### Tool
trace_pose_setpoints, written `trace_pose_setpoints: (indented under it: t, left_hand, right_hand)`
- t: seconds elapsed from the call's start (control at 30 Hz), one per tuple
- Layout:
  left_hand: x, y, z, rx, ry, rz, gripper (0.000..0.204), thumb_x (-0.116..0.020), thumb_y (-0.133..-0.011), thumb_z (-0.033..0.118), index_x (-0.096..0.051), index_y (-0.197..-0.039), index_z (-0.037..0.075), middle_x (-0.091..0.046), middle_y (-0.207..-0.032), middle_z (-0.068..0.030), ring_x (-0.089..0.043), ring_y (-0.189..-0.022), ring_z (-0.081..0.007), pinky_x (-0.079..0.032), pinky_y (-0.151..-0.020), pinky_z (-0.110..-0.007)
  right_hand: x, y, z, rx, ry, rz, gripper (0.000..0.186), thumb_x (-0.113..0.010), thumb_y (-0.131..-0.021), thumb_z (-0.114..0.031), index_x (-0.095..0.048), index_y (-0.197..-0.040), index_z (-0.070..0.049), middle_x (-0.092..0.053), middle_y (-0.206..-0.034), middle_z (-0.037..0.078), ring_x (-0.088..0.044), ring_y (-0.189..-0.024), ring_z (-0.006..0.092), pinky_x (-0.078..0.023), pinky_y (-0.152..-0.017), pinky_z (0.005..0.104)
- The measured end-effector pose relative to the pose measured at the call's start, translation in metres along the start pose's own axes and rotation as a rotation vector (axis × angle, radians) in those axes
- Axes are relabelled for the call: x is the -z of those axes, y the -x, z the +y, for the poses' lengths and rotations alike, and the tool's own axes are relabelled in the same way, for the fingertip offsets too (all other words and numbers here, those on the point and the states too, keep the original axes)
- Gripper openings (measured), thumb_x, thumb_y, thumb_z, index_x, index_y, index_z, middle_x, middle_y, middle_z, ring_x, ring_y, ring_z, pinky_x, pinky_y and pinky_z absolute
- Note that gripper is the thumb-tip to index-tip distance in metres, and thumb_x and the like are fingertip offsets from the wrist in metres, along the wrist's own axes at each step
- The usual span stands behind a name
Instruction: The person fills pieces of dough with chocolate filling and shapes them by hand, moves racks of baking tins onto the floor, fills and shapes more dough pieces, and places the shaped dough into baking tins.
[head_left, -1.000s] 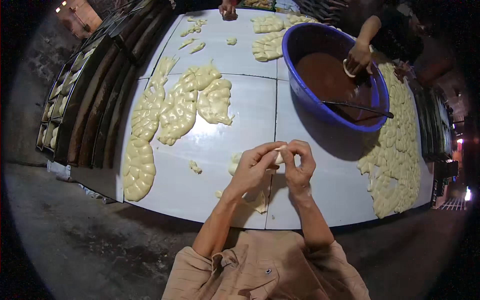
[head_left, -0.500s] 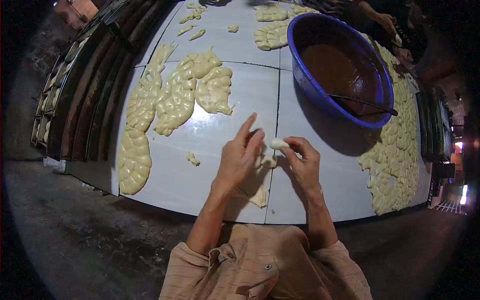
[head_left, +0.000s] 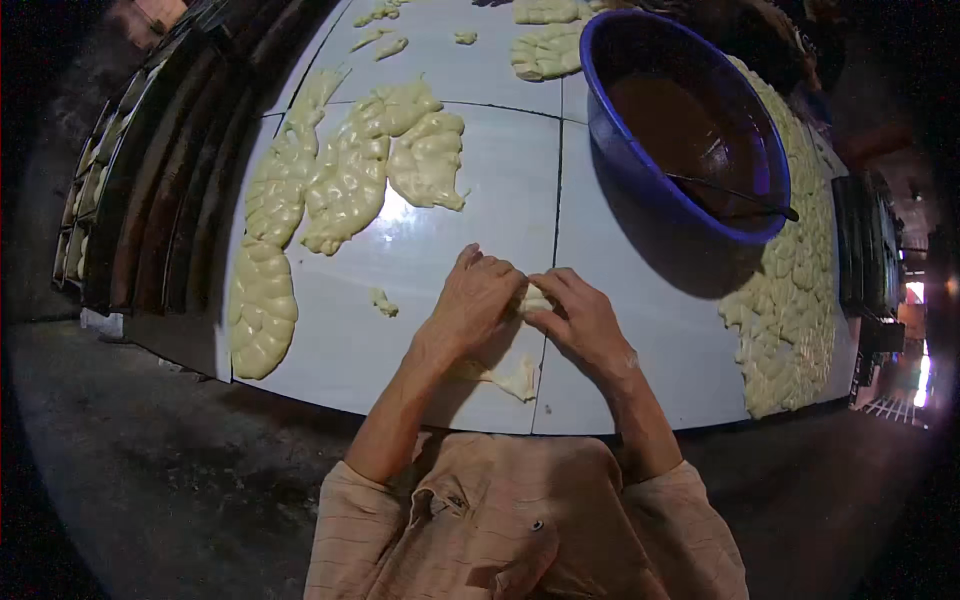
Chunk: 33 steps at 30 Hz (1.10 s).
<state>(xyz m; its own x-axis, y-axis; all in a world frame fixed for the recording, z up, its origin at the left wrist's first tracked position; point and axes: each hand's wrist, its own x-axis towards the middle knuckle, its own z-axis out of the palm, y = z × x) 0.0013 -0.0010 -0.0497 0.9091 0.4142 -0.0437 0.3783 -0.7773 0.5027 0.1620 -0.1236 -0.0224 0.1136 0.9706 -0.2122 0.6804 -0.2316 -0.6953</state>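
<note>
Nearest, at 6 o'clock from the hands, a flat dough scrap (head_left: pixel 517 382) lies on the table (head_left: pixel 660 360). The right hand (head_left: pixel 585 318) clamps its fingers on a dough piece (head_left: pixel 534 298) at its 10 o'clock. The left hand (head_left: pixel 480 295) curls beside it, fingertips hidden, grip unclear. Lumpy dough slabs (head_left: pixel 345 190) lie at 10 o'clock; a blue basin (head_left: pixel 605 101) stands between 1 and 2.

The bench (head_left: pixel 490 150) is smooth and glossy. On it, the tub (head_left: pixel 680 199) looks like plastic, the dough (head_left: pixel 350 185) shiny and lumpy. Below it, the floor (head_left: pixel 190 450) looks rough; before it, the shirt (head_left: pixel 600 520) is matt cloth.
</note>
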Motion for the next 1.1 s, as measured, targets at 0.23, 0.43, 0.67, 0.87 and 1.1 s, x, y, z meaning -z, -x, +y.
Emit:
trace_pose_setpoints:
  t: [0.23,0.43,0.67,0.87,1.1]
  left_hand:
    - [0.02,0.029,0.001,0.012,0.144,0.052,0.098,-0.079,-0.073,0.038,-0.028,-0.152,0.014,-0.053,-0.136,-0.0149,-0.051,-0.127,-0.0311,-0.02,-0.115,-0.06]
    - [0.024,0.078,0.005,0.025,0.007,0.017,0.09,-0.075,-0.072,0.054,-0.042,-0.146,0.014,-0.04,-0.149,-0.0121,-0.038,-0.138,-0.0314,-0.016,-0.117,-0.061]
    - [-0.02,0.101,0.02,-0.039,-0.009,0.126,0.038,-0.076,-0.078,0.03,-0.066,-0.112,0.014,-0.052,-0.134,-0.0079,-0.041,-0.133,-0.0293,-0.028,-0.111,-0.059]
    - [-0.016,0.111,0.023,0.005,0.14,0.248,0.02,-0.073,-0.079,0.019,-0.068,-0.098,0.015,-0.066,-0.109,-0.0007,-0.06,-0.108,-0.0214,-0.037,-0.101,-0.05]
    - [-0.033,0.127,0.02,0.089,0.041,0.369,0.025,-0.076,-0.077,0.021,-0.07,-0.101,0.018,-0.065,-0.115,-0.0025,-0.058,-0.111,-0.0231,-0.039,-0.099,-0.048]
  right_hand:
    - [0.005,0.049,0.0,0.257,0.171,0.078,0.074,-0.074,-0.079,-0.04,-0.046,-0.142,-0.011,-0.049,-0.138,0.019,-0.056,-0.116,0.0368,-0.046,-0.094,0.0439]
    - [-0.057,0.069,0.014,0.425,0.357,0.104,0.051,-0.077,-0.076,-0.032,-0.06,-0.119,-0.01,-0.057,-0.127,0.01,-0.056,-0.112,0.027,-0.046,-0.091,0.0396]
    - [-0.06,0.063,-0.006,-0.227,-0.668,0.024,0.023,-0.058,-0.096,-0.019,-0.062,-0.113,-0.005,-0.065,-0.09,0.007,-0.061,-0.078,0.0157,-0.052,-0.074,0.0316]
    - [-0.058,0.048,-0.039,-0.246,-0.786,-0.097,0.02,-0.065,-0.091,-0.015,-0.061,-0.105,-0.002,-0.057,-0.086,-0.001,-0.052,-0.074,0.0059,-0.044,-0.062,0.0207]
    - [-0.029,0.059,-0.02,-0.287,-1.341,0.147,0.018,-0.068,-0.084,-0.011,-0.062,-0.1,-0.004,-0.065,-0.087,0.003,-0.062,-0.074,0.0101,-0.05,-0.061,0.0224]
